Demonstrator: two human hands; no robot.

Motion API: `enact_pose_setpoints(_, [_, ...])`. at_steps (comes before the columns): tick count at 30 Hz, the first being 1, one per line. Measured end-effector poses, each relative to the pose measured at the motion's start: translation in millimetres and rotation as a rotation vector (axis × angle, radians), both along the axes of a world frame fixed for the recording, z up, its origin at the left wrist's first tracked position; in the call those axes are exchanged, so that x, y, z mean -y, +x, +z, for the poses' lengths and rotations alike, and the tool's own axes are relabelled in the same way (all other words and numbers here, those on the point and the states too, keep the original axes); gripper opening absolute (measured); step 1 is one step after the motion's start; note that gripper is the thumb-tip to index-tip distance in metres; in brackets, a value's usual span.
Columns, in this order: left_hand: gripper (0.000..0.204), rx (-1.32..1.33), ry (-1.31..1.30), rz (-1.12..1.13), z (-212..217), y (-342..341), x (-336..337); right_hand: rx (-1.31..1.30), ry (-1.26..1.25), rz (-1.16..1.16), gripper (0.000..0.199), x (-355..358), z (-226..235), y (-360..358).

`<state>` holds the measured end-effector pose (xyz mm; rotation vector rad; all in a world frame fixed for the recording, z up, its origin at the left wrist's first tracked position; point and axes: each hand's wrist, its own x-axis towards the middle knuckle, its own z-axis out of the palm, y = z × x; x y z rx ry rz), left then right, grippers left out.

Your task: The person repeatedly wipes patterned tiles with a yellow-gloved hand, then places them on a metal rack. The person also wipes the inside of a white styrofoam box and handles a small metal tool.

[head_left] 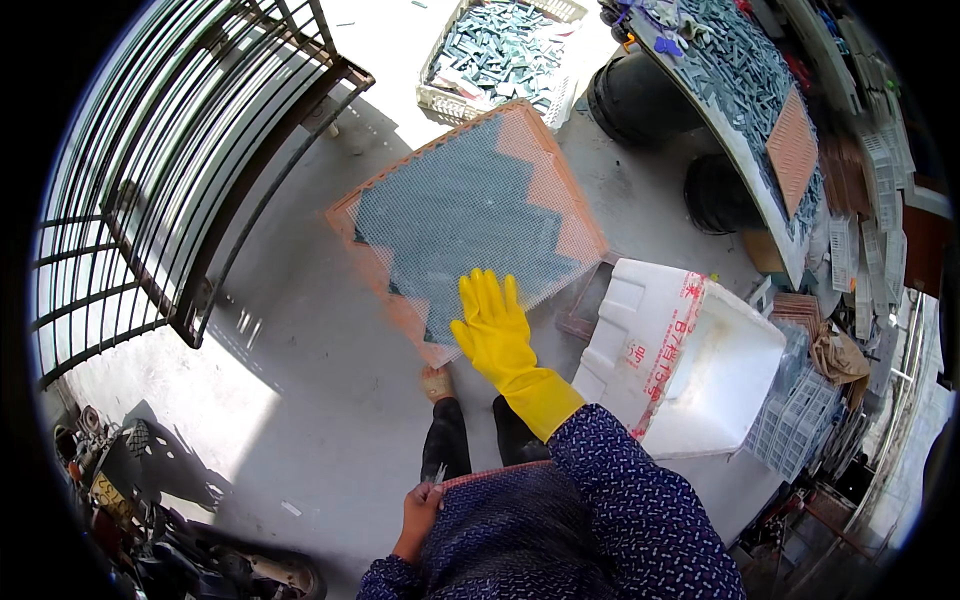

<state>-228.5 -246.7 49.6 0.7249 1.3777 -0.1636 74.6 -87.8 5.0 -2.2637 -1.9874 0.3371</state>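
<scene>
My right hand (pixel 495 330), in a yellow rubber glove, lies with straight fingers on the near edge of an orange square tray (pixel 560 215). The tray carries a zigzag sheet of grey-blue mosaic pieces (pixel 460 220) under mesh and hangs tilted above the concrete floor. The thumb is hidden beneath the tray. My bare left hand (pixel 420 505) stays low by my hip, closed around a small thin pale object (pixel 438 473). My foot (pixel 437 383) shows under the tray's near corner.
A white foam box (pixel 700 370) stands to the right. At the top are a basket of grey pieces (pixel 500 50), a table covered with them (pixel 740 70) and black buckets (pixel 640 95). A black metal gate (pixel 150 200) is at left, stacked plastic grids (pixel 800 420) at right.
</scene>
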Motion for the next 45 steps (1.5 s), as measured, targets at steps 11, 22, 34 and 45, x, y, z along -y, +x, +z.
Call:
enact_pose_setpoints(11, [0.025, -0.043, 0.032, 0.094, 5, -5, -13, 0.095, 0.18, -0.132, 0.056, -133, -3, 69])
enact_pose_setpoints(22, [0.026, 0.018, 0.011, 0.108, 2, 16, -15, -0.058, 0.164, 0.178, 0.058, -95, 1, -29])
enact_pose_setpoints(34, [0.018, -0.111, 0.122, 0.247, 24, 64, -57, -0.302, -0.078, 0.388, 0.059, 9, 22, 14])
enact_pose_setpoints(45, [0.014, -0.005, 0.156, 0.901, -42, 129, -173, -0.02, 0.172, 0.075, 0.055, -127, -2, 81])
